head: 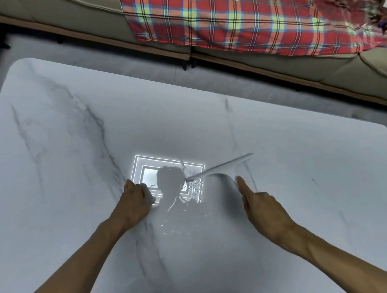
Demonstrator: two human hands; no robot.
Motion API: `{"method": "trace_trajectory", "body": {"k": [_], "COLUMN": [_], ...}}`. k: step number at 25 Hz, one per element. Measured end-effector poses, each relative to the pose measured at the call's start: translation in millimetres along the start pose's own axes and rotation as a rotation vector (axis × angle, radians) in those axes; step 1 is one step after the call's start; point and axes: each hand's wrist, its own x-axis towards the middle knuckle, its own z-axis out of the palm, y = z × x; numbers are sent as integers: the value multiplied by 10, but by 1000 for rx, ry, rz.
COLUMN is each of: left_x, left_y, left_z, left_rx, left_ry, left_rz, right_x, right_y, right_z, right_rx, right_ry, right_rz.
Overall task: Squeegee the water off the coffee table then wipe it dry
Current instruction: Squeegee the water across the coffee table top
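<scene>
Most of the view was the white marbled coffee table [76, 152], with a beige sofa [274, 75] beyond its far edge and a red plaid blanket [226, 17] draped over the seat. Both forearms reached over the near side of the top. The right hand [265, 209] held the handle of a white squeegee [220, 167], fingers curled under and the forefinger laid straight along it. The blade was angled across the top near the middle, its left tip at the wet patch. The left hand [133, 205] rested on the table just left of that patch, fist closed round a small white wad, probably the cloth [149, 199]. Water [195, 186] showed only as beads in the reflected ceiling light and as a faint scatter nearer the person.

The squeegee step looked to be the one in hand, with drying not yet begun. To do it well, the blade probably wanted its whole edge flat on the marble, tilted slightly toward the pull. Steady, even pressure should then draw the beads in one line to an edge, and overlapping strokes would leave no streaks for the cloth.
</scene>
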Motion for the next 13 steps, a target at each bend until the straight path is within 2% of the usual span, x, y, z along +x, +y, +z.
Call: {"method": "trace_trajectory", "body": {"k": [3, 6, 9, 13], "left_x": [-301, -543, -668, -785], "left_y": [-116, -287, -429, -572], "left_z": [142, 239, 286, 396], "left_rx": [31, 9, -17, 9], "left_ry": [-45, -27, -21, -75], "left_rz": [22, 7, -16, 13], "right_x": [-98, 305, 434, -45], "right_y": [-74, -432, -600, -300], "right_z": [-110, -224, -38, 371], "right_rx": [134, 201, 138, 64], "right_ry": [85, 207, 201, 160], "right_rz": [-35, -45, -38, 36]}}
